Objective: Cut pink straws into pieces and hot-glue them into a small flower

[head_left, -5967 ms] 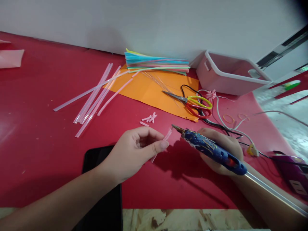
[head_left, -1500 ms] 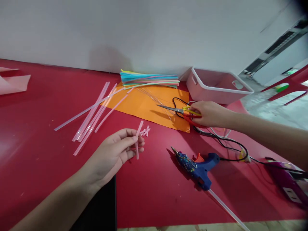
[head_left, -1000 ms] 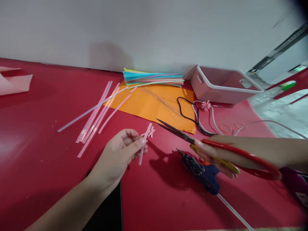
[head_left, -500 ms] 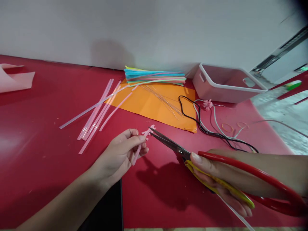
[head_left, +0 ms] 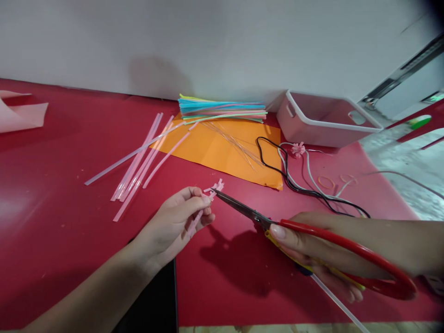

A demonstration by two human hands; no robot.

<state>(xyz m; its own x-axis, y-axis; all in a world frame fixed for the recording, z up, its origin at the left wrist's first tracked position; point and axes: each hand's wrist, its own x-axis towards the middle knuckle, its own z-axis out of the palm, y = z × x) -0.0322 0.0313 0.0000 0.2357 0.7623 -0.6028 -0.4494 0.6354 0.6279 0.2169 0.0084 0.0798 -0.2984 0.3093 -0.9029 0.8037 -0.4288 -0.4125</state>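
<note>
My left hand (head_left: 182, 215) pinches a pink straw (head_left: 194, 225) between thumb and fingers. Its upper end is cut into small strips (head_left: 218, 186) that fan outward. My right hand (head_left: 305, 247) grips red-handled scissors (head_left: 243, 209), their blades pressed nearly together and the tips right at the cut strips. A yellow and dark tool (head_left: 282, 252) lies under the right hand, mostly hidden; I cannot make out its kind. From behind it sticks out a whitish translucent stick (head_left: 338, 303).
Pink straws (head_left: 138, 162) lie to the left, several coloured straws (head_left: 222, 110) on orange paper (head_left: 222, 152) at the back. A white bin (head_left: 326, 125), black and white cords (head_left: 305, 187), a pink fringed piece (head_left: 298, 149) and rubber bands (head_left: 326, 182) are at right.
The scissor blades, slightly apart before, have come together, and their tips have shifted a little left and down at the strips. The red handle has swung inward. My left hand has hardly moved.
</note>
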